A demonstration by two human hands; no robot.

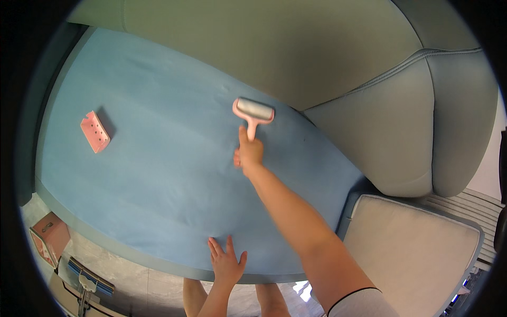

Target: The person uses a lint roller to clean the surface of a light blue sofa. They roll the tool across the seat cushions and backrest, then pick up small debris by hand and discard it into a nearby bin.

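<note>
My right hand [251, 153] is closed around the handle of a pink lint roller [254, 111], whose pale roll lies over the blue sofa seat [166, 158] close to the backrest. Nearer to me, my left hand [227, 263] rests on the seat's front part with its fingers spread and holds nothing. A pink plastic cover with small holes [95, 132] lies on the left part of the seat, apart from both hands.
A grey-green backrest [269, 43] borders the far side, with a grey cushion [380, 123] at the right. Beside the seat stands a beige-topped section [404, 253]. On the floor at lower left are a pink bin [55, 233] and a mop head with blue strips [91, 277].
</note>
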